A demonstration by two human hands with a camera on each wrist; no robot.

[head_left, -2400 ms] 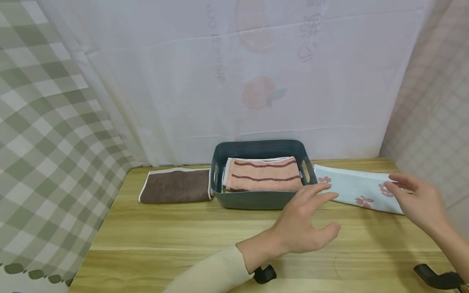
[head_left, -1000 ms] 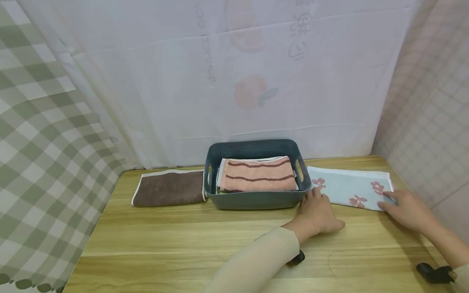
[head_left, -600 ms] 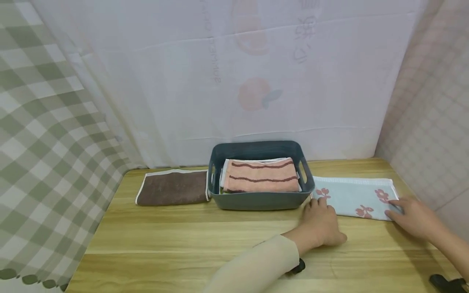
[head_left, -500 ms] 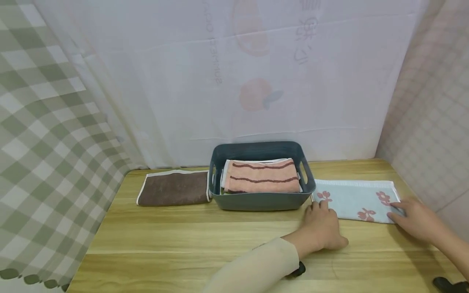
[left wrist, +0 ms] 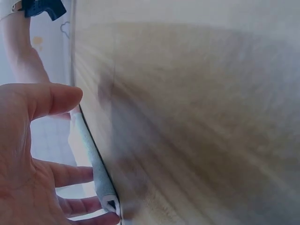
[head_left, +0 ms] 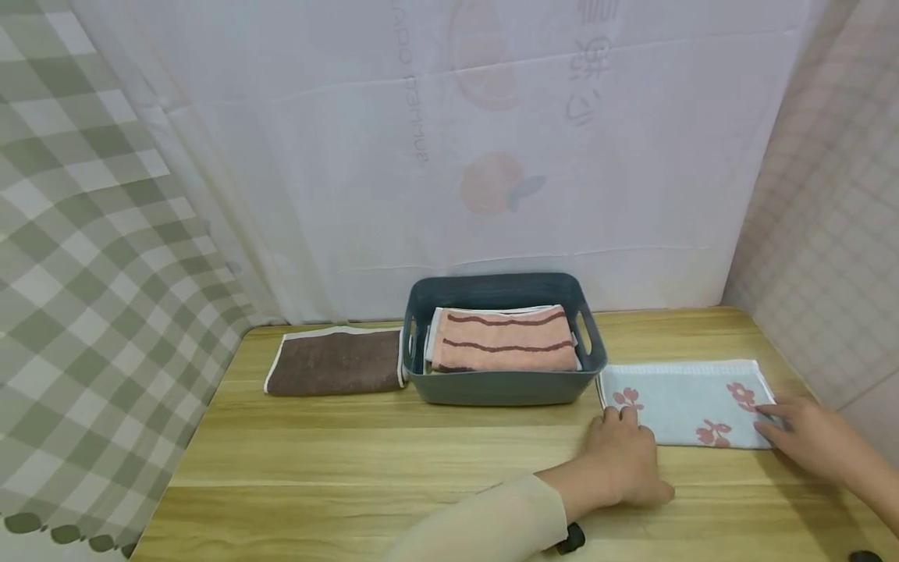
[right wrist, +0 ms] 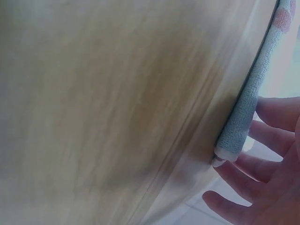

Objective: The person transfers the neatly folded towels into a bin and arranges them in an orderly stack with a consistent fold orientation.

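Observation:
A folded light-blue towel (head_left: 677, 406) with pink flowers lies on the wooden table, right of the basket. My left hand (head_left: 621, 460) touches its near left corner with the fingertips, thumb spread out to the side. At the towel's right end, my right hand (head_left: 808, 433) rests thumb and fingertips on the cloth. In the left wrist view, loosely extended fingers meet the folded end of the towel (left wrist: 96, 159). The right wrist view shows spread fingers along the other end of the towel (right wrist: 246, 108).
A dark blue-green basket (head_left: 506, 388) stands at the back, holding a stack of folded towels with a pink striped towel (head_left: 506, 336) on top. Left of it lies a folded brown towel (head_left: 337, 363) with white edging. A white curtain (head_left: 351, 172) hangs behind the table.
Both hands came down onto the blue towel from above it. Since then the towel has slid toward me, its near edge now farther from the curtain, with both hands moving along.

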